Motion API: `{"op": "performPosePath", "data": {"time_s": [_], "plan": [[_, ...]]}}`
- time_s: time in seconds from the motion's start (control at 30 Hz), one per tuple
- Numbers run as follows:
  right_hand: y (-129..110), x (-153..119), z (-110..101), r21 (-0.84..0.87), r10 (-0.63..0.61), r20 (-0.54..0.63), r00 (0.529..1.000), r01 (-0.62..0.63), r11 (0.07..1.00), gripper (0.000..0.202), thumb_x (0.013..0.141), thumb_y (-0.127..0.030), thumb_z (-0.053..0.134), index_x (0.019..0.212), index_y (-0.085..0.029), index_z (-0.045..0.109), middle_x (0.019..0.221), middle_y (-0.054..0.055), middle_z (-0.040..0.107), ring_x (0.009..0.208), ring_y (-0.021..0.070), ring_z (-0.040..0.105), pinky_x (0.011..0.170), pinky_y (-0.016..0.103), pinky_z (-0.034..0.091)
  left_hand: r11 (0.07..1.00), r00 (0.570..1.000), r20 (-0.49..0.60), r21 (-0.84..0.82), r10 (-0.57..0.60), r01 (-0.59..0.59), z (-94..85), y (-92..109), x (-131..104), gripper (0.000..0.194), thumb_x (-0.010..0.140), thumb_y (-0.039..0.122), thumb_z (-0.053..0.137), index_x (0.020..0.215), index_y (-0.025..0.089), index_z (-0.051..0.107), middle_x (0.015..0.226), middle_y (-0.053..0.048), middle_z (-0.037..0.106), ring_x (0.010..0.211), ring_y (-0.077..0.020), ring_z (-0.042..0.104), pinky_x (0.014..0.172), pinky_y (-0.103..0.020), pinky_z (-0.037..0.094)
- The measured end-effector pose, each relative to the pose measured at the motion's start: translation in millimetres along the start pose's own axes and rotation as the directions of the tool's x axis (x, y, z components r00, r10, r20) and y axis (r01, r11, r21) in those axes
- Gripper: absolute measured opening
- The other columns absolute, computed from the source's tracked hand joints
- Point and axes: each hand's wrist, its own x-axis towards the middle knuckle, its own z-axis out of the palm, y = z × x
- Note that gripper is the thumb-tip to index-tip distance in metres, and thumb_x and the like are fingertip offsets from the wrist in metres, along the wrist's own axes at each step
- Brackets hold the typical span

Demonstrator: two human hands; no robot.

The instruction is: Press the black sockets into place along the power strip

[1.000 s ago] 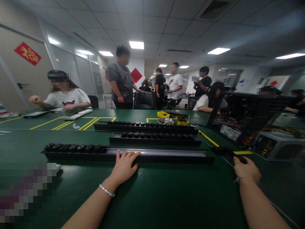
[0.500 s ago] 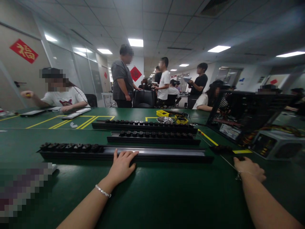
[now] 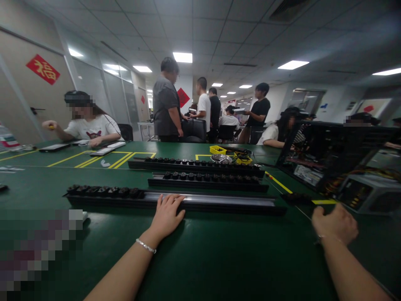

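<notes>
My left hand lies with fingers spread on the near long black channel, touching its front edge. Black sockets or knobs fill the left part of this channel; the right part shows its bare shiny inside. My right hand is over the table at the right, fingers curled and slightly blurred; what they hold, if anything, is hidden. Beyond it lies a small cluster of black parts. Farther back, a shorter channel and a long one hold rows of similar black pieces.
At the right stand an open computer case and a power supply with loose wires. Yellow trays and a metal bowl sit at the back of the green table. Co-workers sit across; several people stand behind.
My right hand has lifted slightly and drawn away from the black parts, its fingers more curled. My left hand stays on the near channel. The whole view has shifted a little.
</notes>
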Motion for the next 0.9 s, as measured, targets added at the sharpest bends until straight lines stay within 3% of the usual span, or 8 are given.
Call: {"op": "performPosePath", "data": {"time_s": [0.1, 0.2, 0.27, 0.33, 0.43, 0.6, 0.9], "plan": [[-22, -23, -1, -0.019, -0.279, -0.103, 0.955, 0.279, 0.960, 0.058, 0.085, -0.039, 0.027, 0.130, -0.005, 0.041, 0.132, 0.021, 0.045, 0.124, 0.0316, 0.036, 0.098, 0.045, 0.030, 0.988, 0.980, -0.139, 0.050, -0.140, 0.148, -3.8, -17, 3, 0.042, 0.083, 0.035, 0.044, 0.125, 0.026, 0.048, 0.134, -0.005, 0.048, 0.129, -0.0257, 0.032, 0.108, -0.055, 0.014], [-47, -46, 1, -0.022, -0.464, -0.046, 0.884, 0.464, 0.886, 0.058, 0.085, -0.038, 0.026, 0.132, -0.006, 0.040, 0.137, 0.017, 0.041, 0.128, 0.0296, 0.031, 0.103, 0.046, 0.025, 0.898, 0.861, -0.320, 0.063, -0.395, 0.435, -10.2, -40, 4, 0.046, 0.085, 0.036, 0.039, 0.127, 0.017, 0.046, 0.139, -0.012, 0.040, 0.131, -0.0296, 0.028, 0.105, -0.057, 0.020], [-64, -60, 4, -0.009, -0.523, 0.004, 0.852, 0.523, 0.852, 0.057, 0.086, -0.038, 0.024, 0.132, -0.008, 0.041, 0.138, 0.015, 0.040, 0.129, 0.0276, 0.030, 0.104, 0.046, 0.024, 0.820, 0.776, -0.348, 0.034, -0.526, 0.571, -13.9, -54, 3, 0.049, 0.085, 0.038, 0.039, 0.127, 0.014, 0.046, 0.140, -0.015, 0.038, 0.131, -0.0314, 0.028, 0.103, -0.058, 0.023], [-81, -73, 7, 0.017, -0.527, 0.053, 0.848, 0.527, 0.850, 0.057, 0.087, -0.040, 0.022, 0.130, -0.011, 0.045, 0.139, 0.012, 0.040, 0.130, 0.0262, 0.030, 0.104, 0.045, 0.024, 0.786, 0.749, -0.323, 0.027, -0.578, 0.618, -16.1, -61, 1, 0.050, 0.084, 0.039, 0.039, 0.128, 0.015, 0.046, 0.142, -0.015, 0.035, 0.131, -0.0319, 0.027, 0.103, -0.059, 0.023], [-102, -89, 13, 0.054, -0.477, 0.143, 0.867, 0.474, 0.879, 0.056, 0.087, -0.041, 0.021, 0.127, -0.015, 0.049, 0.139, 0.009, 0.041, 0.129, 0.0250, 0.030, 0.104, 0.045, 0.025, 0.764, 0.729, -0.312, 0.018, -0.609, 0.646, -16.6, -65, 0, 0.049, 0.084, 0.040, 0.040, 0.127, 0.018, 0.048, 0.143, -0.015, 0.032, 0.131, -0.0329, 0.027, 0.103, -0.058, 0.024], [-115, -100, 16, 0.059, -0.440, 0.301, 0.846, 0.444, 0.894, 0.048, 0.086, -0.039, 0.024, 0.120, -0.027, 0.056, 0.133, 0.001, 0.050, 0.125, 0.0224, 0.037, 0.106, 0.051, 0.018, 0.726, 0.678, -0.339, -0.020, -0.652, 0.688, -15.2, -66, 0, 0.047, 0.082, 0.040, 0.042, 0.122, 0.018, 0.053, 0.142, -0.018, 0.030, 0.129, -0.0338, 0.030, 0.103, -0.056, 0.024], [-107, -93, 9, 0.062, -0.471, 0.411, 0.780, 0.492, 0.869, 0.053, 0.087, -0.044, 0.020, 0.128, -0.027, 0.050, 0.138, 0.001, 0.044, 0.129, 0.0220, 0.033, 0.107, 0.049, 0.017, 0.723, 0.691, -0.297, 0.006, -0.659, 0.691, -18.2, -68, 2, 0.045, 0.082, 0.036, 0.040, 0.118, 0.016, 0.057, 0.138, -0.017, 0.036, 0.124, -0.0338, 0.039, 0.102, -0.054, 0.026]]}}
